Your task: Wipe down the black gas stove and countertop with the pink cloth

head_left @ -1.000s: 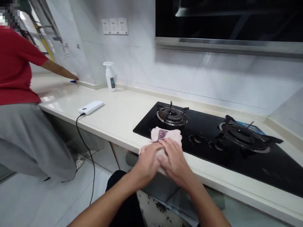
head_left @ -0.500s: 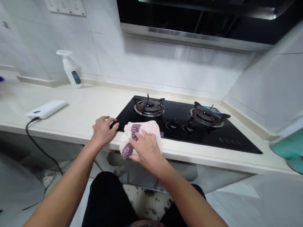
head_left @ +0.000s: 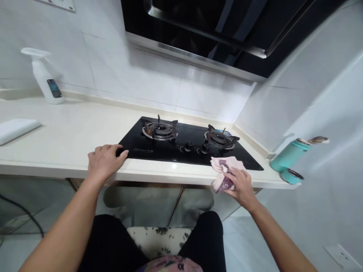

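A folded pale pink towel [head_left: 224,174] with a purple lettered band lies at the front of the counter. It overlaps the right front edge of the black gas cooktop [head_left: 170,152] and hangs slightly over the counter's edge. My right hand [head_left: 239,185] grips the towel from above, its fingers spread over the cloth and the thumb beneath. On the other side, my left hand [head_left: 106,160] rests at the cooktop's left front corner, thumb apart from the fingers, with nothing held. Two burners, the left burner [head_left: 160,130] and the right burner [head_left: 221,139], stand behind the control knobs [head_left: 189,146].
A white spray bottle [head_left: 47,81] and a white rectangular device [head_left: 17,129] are on the left of the cream counter [head_left: 76,130]. At the right end stand a teal bottle [head_left: 289,155] and a teal cup [head_left: 291,176]. A range hood [head_left: 193,34] overhangs the cooktop.
My right hand has moved the towel rightwards along the cooktop's front edge. My left hand stays by the left corner. The view has swung right, showing more of the teal bottle and cup.
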`<action>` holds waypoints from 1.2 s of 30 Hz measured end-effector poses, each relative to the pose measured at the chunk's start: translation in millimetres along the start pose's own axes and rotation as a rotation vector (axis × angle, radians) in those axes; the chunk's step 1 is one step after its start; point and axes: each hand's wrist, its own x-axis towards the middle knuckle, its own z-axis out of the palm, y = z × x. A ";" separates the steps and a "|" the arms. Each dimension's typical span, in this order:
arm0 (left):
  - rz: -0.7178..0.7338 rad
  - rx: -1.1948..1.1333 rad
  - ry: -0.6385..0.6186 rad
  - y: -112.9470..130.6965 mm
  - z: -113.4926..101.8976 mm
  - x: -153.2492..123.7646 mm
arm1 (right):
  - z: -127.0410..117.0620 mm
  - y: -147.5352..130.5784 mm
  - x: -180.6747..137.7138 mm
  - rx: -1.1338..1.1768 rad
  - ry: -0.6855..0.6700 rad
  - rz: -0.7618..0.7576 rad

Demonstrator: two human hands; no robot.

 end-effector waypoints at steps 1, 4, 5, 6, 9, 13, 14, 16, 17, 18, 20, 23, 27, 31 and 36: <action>0.003 -0.001 -0.002 -0.5 0.3 0.6 | -3.8 17.5 -9.8 -0.016 -0.016 0.057; 0.001 -0.012 0.002 -0.6 1.4 2.5 | -13.6 50.1 -24.6 0.006 -0.046 0.216; -0.001 -0.016 0.008 0.1 1.3 2.9 | -16.0 51.9 -23.4 0.022 -0.062 0.243; -0.008 -0.018 0.011 1.1 0.9 3.4 | -17.7 48.3 -18.6 0.037 -0.084 0.251; -0.040 -0.014 0.001 4.5 -1.5 4.8 | -16.4 4.4 15.2 0.084 -0.162 0.179; -0.052 0.006 -0.003 3.2 -1.8 9.1 | 2.3 -100.0 83.1 0.178 -0.167 0.013; -0.050 0.016 -0.009 1.7 -1.0 10.6 | 8.3 -124.8 98.2 0.195 -0.151 -0.027; -0.044 0.037 -0.030 -2.1 1.4 13.7 | 18.5 -162.5 120.2 0.208 -0.095 -0.103; -0.042 0.046 -0.039 -4.0 2.6 15.2 | 22.1 -173.7 126.1 0.209 -0.063 -0.137; -0.042 0.053 -0.046 -5.8 3.6 16.6 | 24.5 -179.0 128.5 0.205 -0.035 -0.169; -0.040 0.066 -0.056 -8.9 5.1 18.7 | 26.0 -172.8 123.5 0.190 -0.003 -0.230; -0.040 0.091 -0.064 -11.5 6.4 21.0 | 22.2 -128.6 98.6 0.177 0.013 -0.237; -0.035 0.114 -0.044 -12.5 8.5 23.4 | 10.8 -39.2 49.3 0.185 0.001 -0.048; -0.031 0.132 -0.034 -13.1 9.9 23.5 | -6.6 37.5 0.1 0.099 -0.038 0.280; -0.020 0.121 -0.019 -15.4 12.8 23.5 | -27.8 70.6 -30.1 0.178 0.036 0.531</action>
